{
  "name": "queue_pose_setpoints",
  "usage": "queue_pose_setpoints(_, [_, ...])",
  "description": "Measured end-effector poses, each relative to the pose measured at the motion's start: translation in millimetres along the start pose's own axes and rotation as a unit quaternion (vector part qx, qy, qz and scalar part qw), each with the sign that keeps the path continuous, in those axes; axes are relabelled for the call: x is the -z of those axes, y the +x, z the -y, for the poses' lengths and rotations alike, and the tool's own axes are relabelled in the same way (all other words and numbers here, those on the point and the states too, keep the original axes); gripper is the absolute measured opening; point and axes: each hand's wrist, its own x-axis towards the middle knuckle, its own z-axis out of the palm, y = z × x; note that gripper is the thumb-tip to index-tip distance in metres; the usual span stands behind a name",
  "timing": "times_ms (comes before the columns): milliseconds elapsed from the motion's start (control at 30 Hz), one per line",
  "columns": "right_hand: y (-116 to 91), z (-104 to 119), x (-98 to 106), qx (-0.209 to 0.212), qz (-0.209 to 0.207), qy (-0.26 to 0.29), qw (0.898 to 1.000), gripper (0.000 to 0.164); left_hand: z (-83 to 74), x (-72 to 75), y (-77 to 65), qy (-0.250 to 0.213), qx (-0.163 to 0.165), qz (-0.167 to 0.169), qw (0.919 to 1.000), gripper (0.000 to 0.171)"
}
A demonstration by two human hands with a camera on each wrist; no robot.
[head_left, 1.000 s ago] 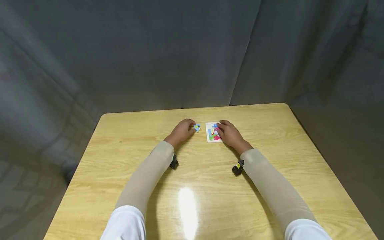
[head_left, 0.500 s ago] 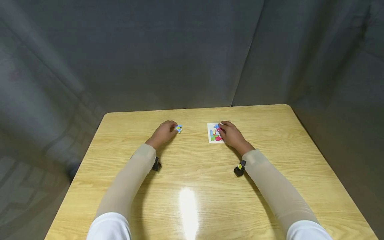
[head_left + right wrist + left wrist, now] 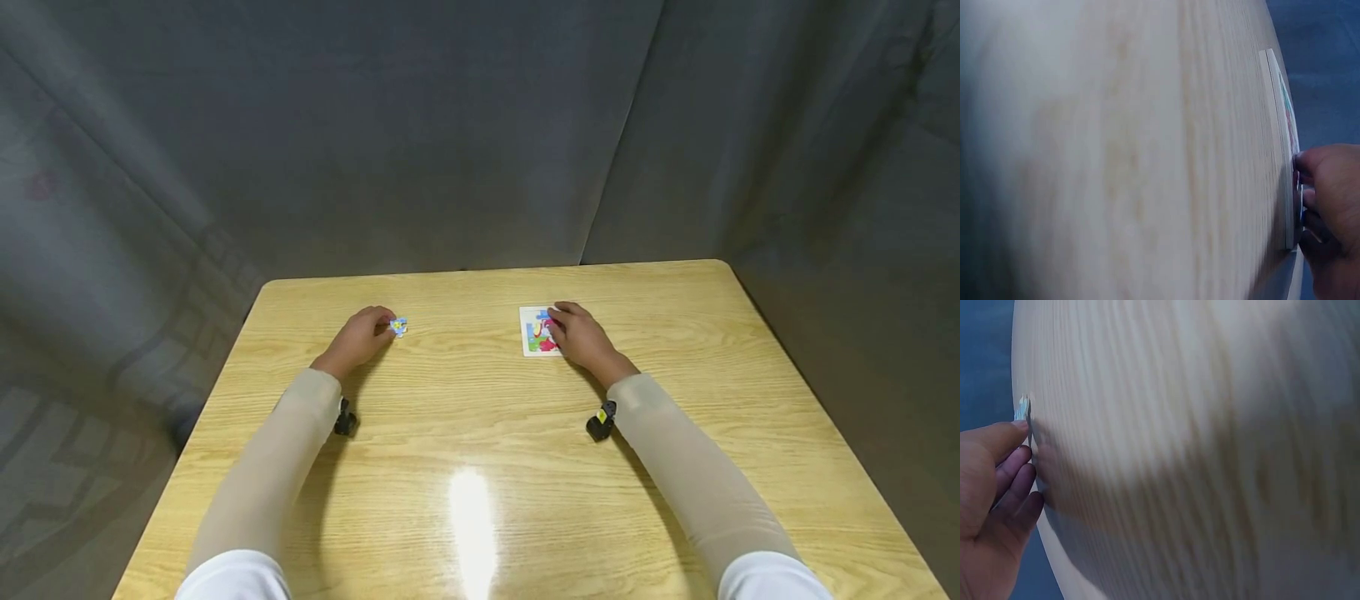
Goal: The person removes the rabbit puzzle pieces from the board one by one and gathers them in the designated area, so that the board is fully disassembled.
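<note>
At the back left of the table, my left hand [image 3: 362, 335] pinches a small puzzle piece [image 3: 398, 327] between thumb and fingertips. It is blue with a yellow mark. The left wrist view catches this puzzle piece [image 3: 1021, 409] edge-on, close to the tabletop. Farther right lies a square, white-bordered jigsaw board [image 3: 531, 351] with a red, green and blue picture. My right hand [image 3: 587, 337] rests its fingertips on that picture and covers the board's right part. Seen from the right wrist, the jigsaw board [image 3: 1279, 119] is flat and thin, with the thumb touching its face.
Both hands are over a light wooden table [image 3: 480, 400] with rounded back corners. A dark grey curtain [image 3: 420, 150] hangs behind it and along the sides. Glare brightens the table's near middle. Each wrist carries a small black camera [image 3: 346, 419].
My left hand has carried the puzzle piece leftward, away from the jigsaw board. The right hand and the board have stayed almost where they were.
</note>
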Motion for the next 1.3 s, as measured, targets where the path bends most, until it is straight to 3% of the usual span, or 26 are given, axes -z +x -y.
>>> queue_pose_setpoints(333, [-1.3,0.3,-1.2,0.005,-0.007,0.000,1.000,0.047,17.8,7.7,-7.2,0.014,-0.005,-0.004,0.9999,0.029])
queue_pose_setpoints(767, [-0.1,-1.6,-1.0,0.009,-0.009,0.002,1.000,0.047,10.4,9.4,-8.4,-0.002,0.023,0.004,0.9997,0.033])
queue_pose_setpoints(933, [-2.5,-4.3,-2.8,-0.003,-0.010,0.021,1.000,0.048,6.0,11.2,-4.8,-0.032,0.029,0.011,0.9990,0.039])
queue_pose_setpoints(1100, [-4.9,-4.8,-7.0,-0.021,-0.018,0.043,0.999,0.048,-19.3,8.7,0.9,-0.047,-0.005,-0.023,0.9986,0.043])
queue_pose_setpoints(1300, [-5.3,-4.9,-10.7,-0.028,-0.033,0.064,0.997,0.049,-81.7,-11.5,11.7,-0.033,-0.058,-0.049,0.9966,0.042])
